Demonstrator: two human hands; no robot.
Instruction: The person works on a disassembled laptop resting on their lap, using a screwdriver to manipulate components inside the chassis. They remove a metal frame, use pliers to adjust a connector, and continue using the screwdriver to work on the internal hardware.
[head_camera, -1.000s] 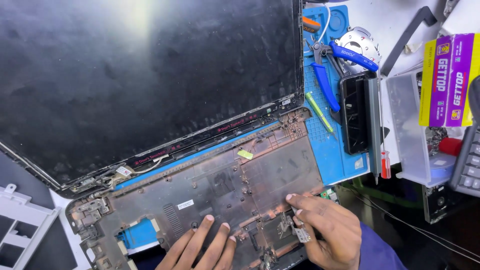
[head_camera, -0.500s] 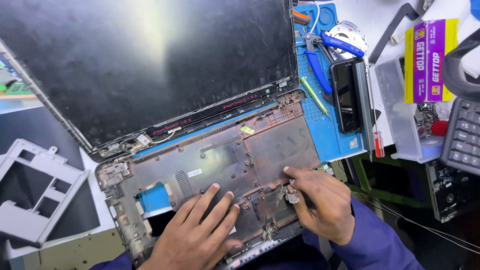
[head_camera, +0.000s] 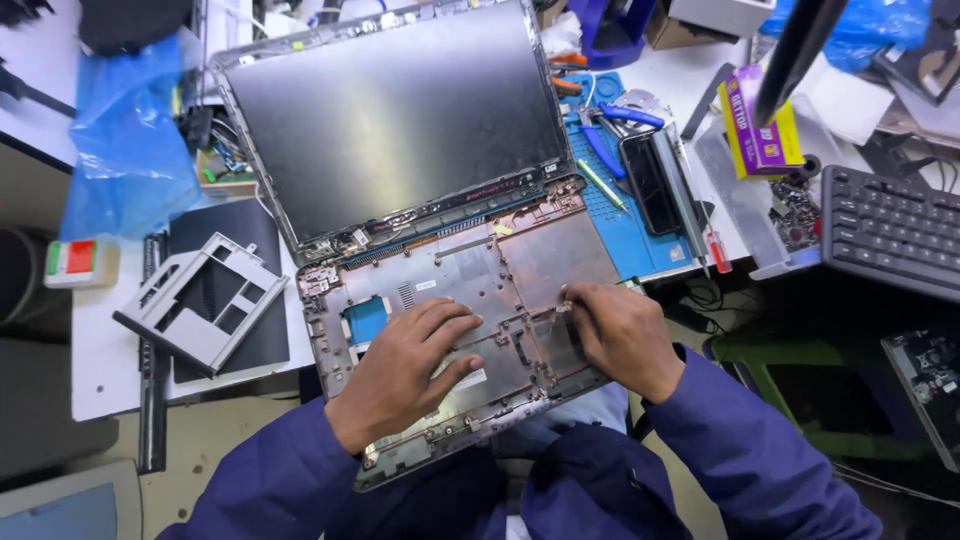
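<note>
bench (head_camera: 120, 350) white, cluttered | blue mat (head_camera: 640, 235) on it, right of centre | blue plastic bag (head_camera: 125, 130) upper left | black keyboard (head_camera: 890, 235) far right | floor (head_camera: 190, 455) beige below bench edge | light bright, overhead glare on dark panel

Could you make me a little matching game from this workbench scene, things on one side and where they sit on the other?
Things:
1. left hand
2. right hand
3. grey plastic frame
4. black keyboard

Places:
A. far right of the bench
B. flat on the middle of the laptop base
C. left of the laptop, on a dark pad
D. at the base's right edge, fingertips pinched

Pairs: 1-B, 2-D, 3-C, 4-A
</note>
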